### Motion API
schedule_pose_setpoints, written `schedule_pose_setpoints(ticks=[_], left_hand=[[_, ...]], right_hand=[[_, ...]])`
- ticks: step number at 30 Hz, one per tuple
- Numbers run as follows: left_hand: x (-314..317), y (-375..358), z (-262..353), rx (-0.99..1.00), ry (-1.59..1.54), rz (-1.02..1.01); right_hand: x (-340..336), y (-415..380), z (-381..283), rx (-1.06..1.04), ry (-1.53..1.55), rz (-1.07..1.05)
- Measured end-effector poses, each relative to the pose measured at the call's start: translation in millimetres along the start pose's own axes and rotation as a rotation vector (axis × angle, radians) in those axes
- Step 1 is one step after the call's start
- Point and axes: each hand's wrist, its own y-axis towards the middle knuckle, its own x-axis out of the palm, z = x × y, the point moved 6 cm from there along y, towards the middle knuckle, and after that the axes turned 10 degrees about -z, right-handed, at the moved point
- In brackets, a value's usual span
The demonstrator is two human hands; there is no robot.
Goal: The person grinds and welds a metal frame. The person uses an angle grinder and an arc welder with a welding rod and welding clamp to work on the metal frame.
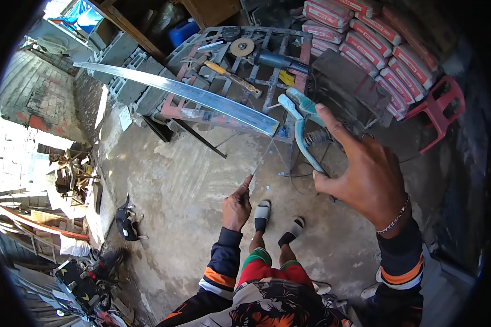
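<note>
My right hand (365,174) grips a teal spring-loaded welding clamp (300,128), thumb at the end of one handle and index finger along the other. A coil spring shows between the handles, and the clamp's jaw end points toward the table. Lower and to the left, my left hand (237,209) is closed with its index finger stretched along a thin welding rod (262,161). The rod's far end reaches up close to the near end of a long shiny rectangular metal tube (185,95), which lies across the metal-framed work table (237,124).
On the table lie an angle grinder (275,61) and a hammer (232,76) with a yellow handle. Stacked red-and-white bags (373,46) stand back right beside a red plastic stool (444,111). Concrete blocks (128,73), a dog (127,222) and a motorcycle (90,283) are leftward.
</note>
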Motion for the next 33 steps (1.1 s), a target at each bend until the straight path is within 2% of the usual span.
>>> schedule_pose_setpoints(ticks=[1,3,5,11,13,16,19,23,26,28,29,30,31,32,33], left_hand=[[2,-2,0,0.007,-0.025,-0.002],[2,-5,3,0.031,-0.021,0.024],[-1,-3,7,0.053,-0.016,0.061],[-3,-10,13,-0.029,0.011,-0.035],[-5,-15,16,0.045,0.015,0.021],[-6,-24,12,-0.025,0.075,-0.008],[-10,-34,12,-0.012,0.052,-0.008],[-11,-57,3,-0.064,0.100,-0.026],[-32,-79,-8,-0.051,-0.011,0.176],[-44,-77,-7,-0.032,-0.063,0.247],[-51,-69,-2,-0.024,-0.073,0.254],[-55,-58,-2,-0.030,-0.076,0.252],[-60,-43,4,0.066,-0.089,0.259],[-63,-26,11,0.164,-0.104,0.270],[-68,-10,15,0.159,-0.112,0.275]], right_hand=[[6,2,4,0.004,-0.003,-0.002],[27,7,16,0.057,-0.009,-0.157],[26,3,18,0.068,-0.032,-0.146],[26,-5,17,0.024,0.051,0.017],[44,-2,25,0.117,-0.012,-0.157],[26,-11,21,0.090,0.003,-0.101],[17,-11,20,0.092,0.036,-0.057],[31,6,26,0.048,-0.007,-0.175],[28,7,24,-0.001,-0.029,-0.191],[28,4,23,0.130,-0.024,-0.302],[34,5,31,0.129,-0.025,-0.309],[38,5,47,0.075,0.125,-0.226],[37,6,57,0.019,0.270,-0.138],[38,4,64,0.130,0.346,-0.160],[50,0,74,0.127,0.337,-0.164]])
